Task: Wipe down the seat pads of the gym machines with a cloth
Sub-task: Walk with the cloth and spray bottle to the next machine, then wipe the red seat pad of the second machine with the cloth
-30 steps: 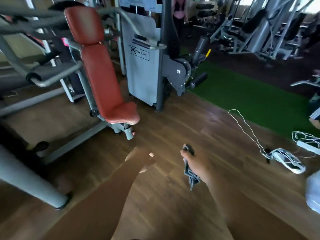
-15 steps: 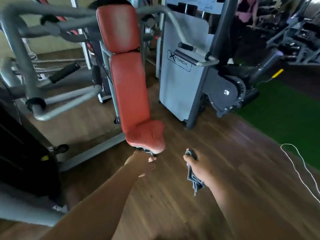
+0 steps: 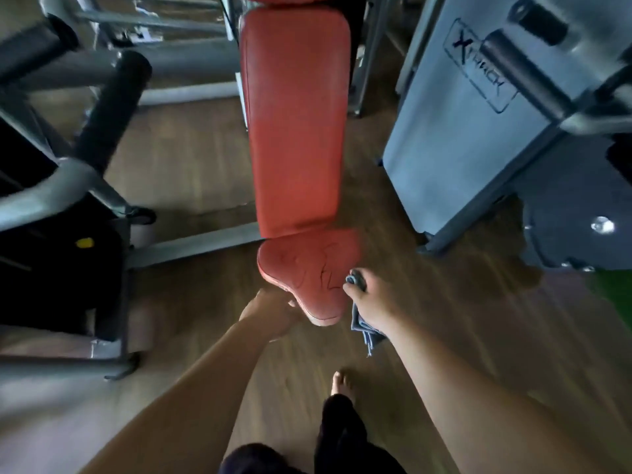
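Note:
A red seat pad [image 3: 304,271] with cracked vinyl sits just in front of me, below a long red back pad [image 3: 295,121]. My right hand [image 3: 371,301] grips a grey-blue cloth [image 3: 362,328] at the seat's right edge; the cloth's top bunches by my fingers and its tail hangs below my wrist. My left hand [image 3: 268,311] is at the seat's front left edge, fingers tucked under the rim, so I cannot see whether they hold it.
A grey weight-stack cover [image 3: 478,131] marked XTRACK stands to the right. Grey frame tubes and a black foam roller [image 3: 113,107] are on the left, with a dark machine base [image 3: 58,261]. My bare foot [image 3: 342,384] is on the wooden floor.
I have stepped up to the machine and now look down on the seat. Both hands have come forward from open floor to the seat's front edges, the right still holding the cloth.

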Tool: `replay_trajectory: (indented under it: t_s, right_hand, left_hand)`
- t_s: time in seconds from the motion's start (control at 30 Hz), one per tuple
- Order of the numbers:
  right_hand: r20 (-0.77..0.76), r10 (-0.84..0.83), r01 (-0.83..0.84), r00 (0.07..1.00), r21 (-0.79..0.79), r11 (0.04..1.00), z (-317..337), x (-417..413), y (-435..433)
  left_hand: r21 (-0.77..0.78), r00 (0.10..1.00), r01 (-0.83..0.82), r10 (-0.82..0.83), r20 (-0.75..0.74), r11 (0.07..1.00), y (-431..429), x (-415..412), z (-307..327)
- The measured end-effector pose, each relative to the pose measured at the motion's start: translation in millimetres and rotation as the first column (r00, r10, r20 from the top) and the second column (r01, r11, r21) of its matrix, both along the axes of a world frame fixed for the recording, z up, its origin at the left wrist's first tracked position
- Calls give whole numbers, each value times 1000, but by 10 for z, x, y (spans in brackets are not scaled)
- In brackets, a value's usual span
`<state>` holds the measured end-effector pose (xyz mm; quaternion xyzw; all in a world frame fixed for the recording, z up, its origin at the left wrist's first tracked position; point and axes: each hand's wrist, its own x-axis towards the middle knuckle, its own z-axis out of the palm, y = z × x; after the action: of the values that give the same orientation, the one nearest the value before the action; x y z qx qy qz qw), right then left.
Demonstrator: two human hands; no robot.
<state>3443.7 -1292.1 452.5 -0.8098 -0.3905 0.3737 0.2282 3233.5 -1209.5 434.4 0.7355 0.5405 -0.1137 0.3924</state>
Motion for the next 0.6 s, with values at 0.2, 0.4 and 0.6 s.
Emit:
replay_trajectory:
  t_s: [0.2,0.4,0.6]
  right_hand:
    - [61,157,-153,986,-68,986,-788,274,808]
    - [204,201,-181,958,-113,977,-1775,217,1223]
    - [379,240,-219,894,-98,971,-2373,199,1242]
  left_hand:
    - [-11,1000,-2,2,-28,1000,416,361,-648]
    - [101,995,61,-53,-81,993,774,607,-1480]
    - [308,998,63,-64,-7,949,914,616,-2098]
